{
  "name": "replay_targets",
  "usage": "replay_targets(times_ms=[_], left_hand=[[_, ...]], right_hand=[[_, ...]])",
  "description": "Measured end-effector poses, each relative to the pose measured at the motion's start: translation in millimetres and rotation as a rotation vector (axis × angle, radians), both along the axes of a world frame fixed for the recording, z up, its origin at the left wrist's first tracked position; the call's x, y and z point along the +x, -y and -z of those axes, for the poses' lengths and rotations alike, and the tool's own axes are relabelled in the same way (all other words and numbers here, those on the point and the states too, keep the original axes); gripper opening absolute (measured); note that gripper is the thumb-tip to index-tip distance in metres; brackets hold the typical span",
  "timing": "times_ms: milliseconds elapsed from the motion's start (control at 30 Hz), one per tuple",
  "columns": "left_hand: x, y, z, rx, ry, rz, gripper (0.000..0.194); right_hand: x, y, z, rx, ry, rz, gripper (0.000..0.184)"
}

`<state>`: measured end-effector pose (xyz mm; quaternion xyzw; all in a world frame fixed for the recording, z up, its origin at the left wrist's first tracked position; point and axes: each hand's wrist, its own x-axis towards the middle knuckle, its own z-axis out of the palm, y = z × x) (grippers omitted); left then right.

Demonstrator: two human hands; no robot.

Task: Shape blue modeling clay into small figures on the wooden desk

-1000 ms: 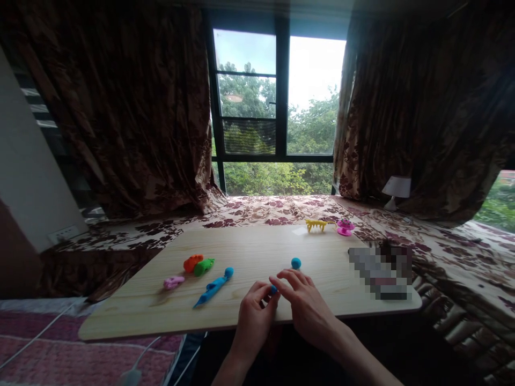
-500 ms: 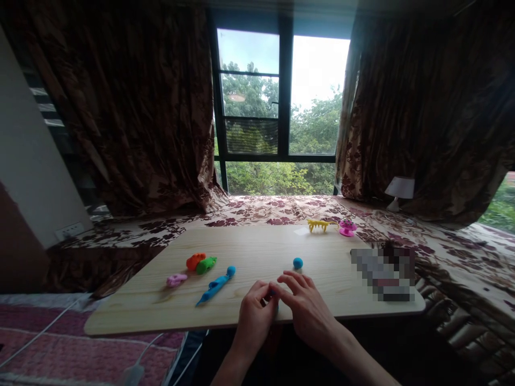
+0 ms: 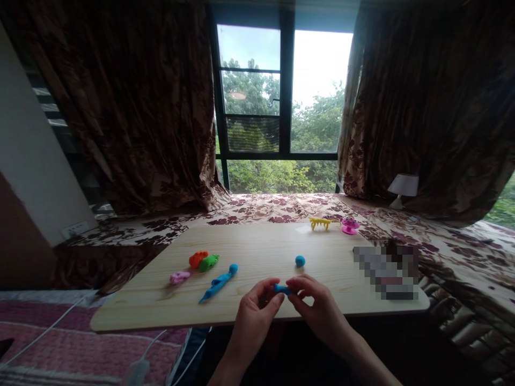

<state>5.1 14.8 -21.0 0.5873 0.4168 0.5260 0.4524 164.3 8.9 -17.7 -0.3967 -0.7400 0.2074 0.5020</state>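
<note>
Between my two hands is a small piece of blue modelling clay (image 3: 282, 289), stretched sideways over the table's front edge. My left hand (image 3: 259, 305) pinches its left end with thumb and fingers. At the other end, the fingertips of my right hand (image 3: 311, 297) are closed on the same piece. Just beyond the hands lies a blue clay ball (image 3: 300, 261). A long blue clay figure (image 3: 217, 284) with a round head and pointed tail rests to the left of my left hand.
Orange (image 3: 198, 259), green (image 3: 209, 262) and pink clay lumps (image 3: 179, 277) lie on the left of the wooden table (image 3: 161, 311). A yellow clay figure (image 3: 320, 223) and a magenta clay piece (image 3: 350, 225) stand at the back. A blurred-out object (image 3: 386, 273) lies at right.
My right hand's spread fingers have drawn into a pinch. The blue clay, mostly hidden before, now shows between both hands. The view has shifted slightly.
</note>
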Motion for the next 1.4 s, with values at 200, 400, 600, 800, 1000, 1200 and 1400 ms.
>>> replay_targets(times_ms=[200, 400, 600, 800, 1000, 1200, 1400], left_hand=[[-4.9, -10.5, 0.2, 0.306, -0.421, -0.1, 0.013], [-0.4, -14.2, 5.3, 0.381, -0.668, -0.106, 0.013], [-11.7, -12.0, 9.9, 0.355, -0.651, -0.15, 0.019], [-52.2, -4.4, 32.7, 0.413, -0.724, -0.294, 0.023], [-62.8, -1.2, 44.0, 0.462, -0.772, -0.312, 0.026], [-58.6, -0.9, 43.9, 0.466, -0.777, -0.314, 0.025], [-60.0, -1.2, 45.7, 0.492, -0.788, -0.308, 0.024]], right_hand=[[11.6, -10.4, 1.4, 0.064, 0.252, 0.065, 0.02], [13.4, -9.7, 6.8, 0.114, 0.42, 0.127, 0.044], [-6.9, -1.4, 19.0, 0.114, 0.456, 0.091, 0.05], [-14.8, 10.2, 28.3, 0.137, 0.607, 0.115, 0.038], [-18.8, -1.8, 21.5, 0.114, 0.698, 0.2, 0.036], [-9.2, 21.1, 26.6, 0.184, 0.777, 0.106, 0.042], [-21.8, -7.6, 22.0, 0.091, 0.773, 0.189, 0.042]])
